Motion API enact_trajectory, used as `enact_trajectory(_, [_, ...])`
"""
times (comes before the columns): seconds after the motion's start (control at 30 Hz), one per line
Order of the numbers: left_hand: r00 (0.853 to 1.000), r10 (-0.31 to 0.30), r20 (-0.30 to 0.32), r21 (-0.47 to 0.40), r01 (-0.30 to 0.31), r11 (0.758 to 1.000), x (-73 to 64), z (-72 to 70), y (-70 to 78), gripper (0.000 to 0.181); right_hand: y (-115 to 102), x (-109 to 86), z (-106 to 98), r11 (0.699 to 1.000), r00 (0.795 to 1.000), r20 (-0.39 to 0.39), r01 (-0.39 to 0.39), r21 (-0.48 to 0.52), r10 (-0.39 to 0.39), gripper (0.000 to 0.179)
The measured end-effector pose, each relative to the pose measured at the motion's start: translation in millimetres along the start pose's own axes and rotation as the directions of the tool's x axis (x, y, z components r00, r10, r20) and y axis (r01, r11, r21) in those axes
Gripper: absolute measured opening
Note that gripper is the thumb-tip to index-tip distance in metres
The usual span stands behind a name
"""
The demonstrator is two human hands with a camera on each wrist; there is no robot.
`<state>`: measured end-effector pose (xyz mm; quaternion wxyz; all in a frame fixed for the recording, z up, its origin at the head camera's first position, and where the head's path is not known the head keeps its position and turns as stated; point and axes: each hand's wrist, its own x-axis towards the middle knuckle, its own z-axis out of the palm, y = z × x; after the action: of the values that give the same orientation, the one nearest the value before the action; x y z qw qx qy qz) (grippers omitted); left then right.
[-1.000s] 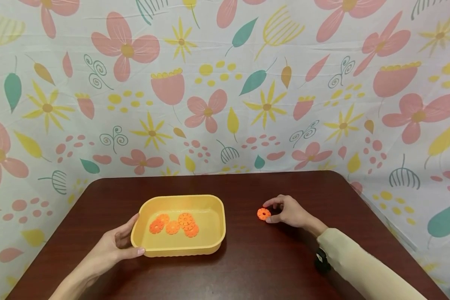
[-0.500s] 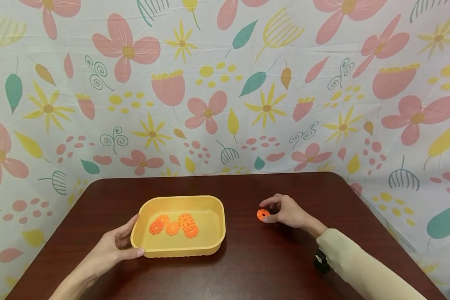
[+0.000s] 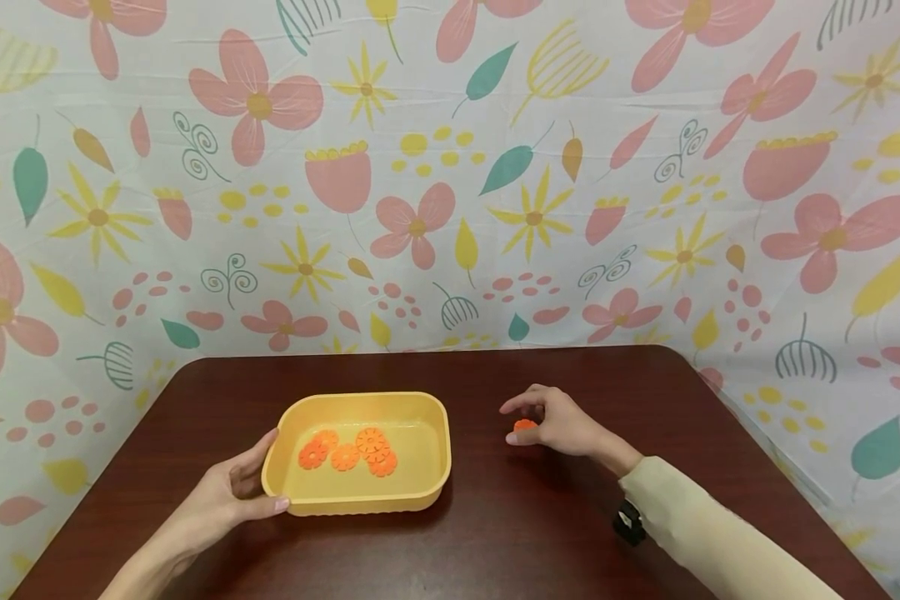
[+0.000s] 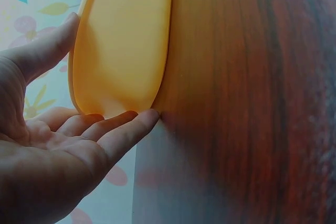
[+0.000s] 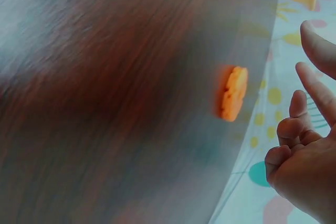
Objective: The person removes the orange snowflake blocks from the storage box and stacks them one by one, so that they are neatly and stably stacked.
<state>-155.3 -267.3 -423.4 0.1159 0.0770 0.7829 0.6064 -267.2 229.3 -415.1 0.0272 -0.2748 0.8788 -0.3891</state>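
My left hand [image 3: 213, 500] holds the left end of a yellow plastic basin [image 3: 356, 505], thumb on the near rim and fingers behind its end wall. In the left wrist view the fingers [image 4: 126, 132] curve along the end of the basin. Several orange notched interlocking discs [image 3: 345, 457] lie inside it, some overlapping. To the right, a single stack-like orange notched disc [image 5: 235, 94] rests on the table. My right hand [image 3: 566, 421] hovers over it with thumb and fingers spread, partly hiding it in the head view. The right wrist view shows a gap between that hand and the disc.
A dark brown wooden table [image 3: 465, 558] bears everything. Behind it hangs a white cloth [image 3: 495, 250] printed with flowers and leaves. Bare tabletop separates the basin from the right hand. A black band [image 3: 630, 522] sits on the right wrist.
My right hand has shifted left over the lone orange disc and now covers more of it. That disc stays where it was. The left hand and basin hold their place.
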Motion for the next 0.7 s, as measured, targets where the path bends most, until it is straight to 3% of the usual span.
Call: enact_trajectory(0.7, [1.000,-0.003,0.019,0.000,0.003,1.000,-0.1,-1.4,0.6,0.102,-52,29.4,21,0.995,0.994,0.037,0.101,-0.023,-0.100,0.032])
